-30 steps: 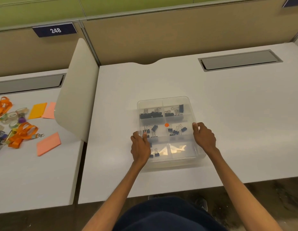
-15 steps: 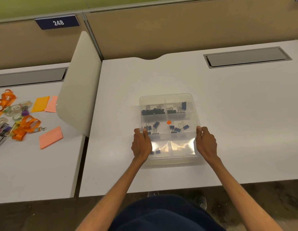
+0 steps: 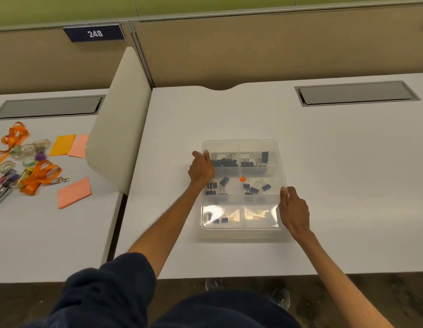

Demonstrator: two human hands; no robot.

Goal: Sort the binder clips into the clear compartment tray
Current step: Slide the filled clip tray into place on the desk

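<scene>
While the tray (image 3: 241,142) sits near the middle of the desk (image 3: 336,174), a bit closer to the front edge, both hands hold it. The left hand (image 3: 201,169) grips the tray's left wall near the far corner, with its fingers curled at the rim. The right hand (image 3: 294,209) grips the right wall, closer to the front, with its thumb on top of the rim. The clips (image 3: 226,162) lie inside the tray. There is a bunch in each of the two far boxes, some in each of the two middle boxes, and two in the near left box. A small orange dot (image 3: 242,178) sits in the middle of the tray. On the next desk (image 3: 40,233) to the left lie orange straps (image 3: 40,176), tape rolls (image 3: 28,150) and orange and pink pads (image 3: 74,192).
</scene>
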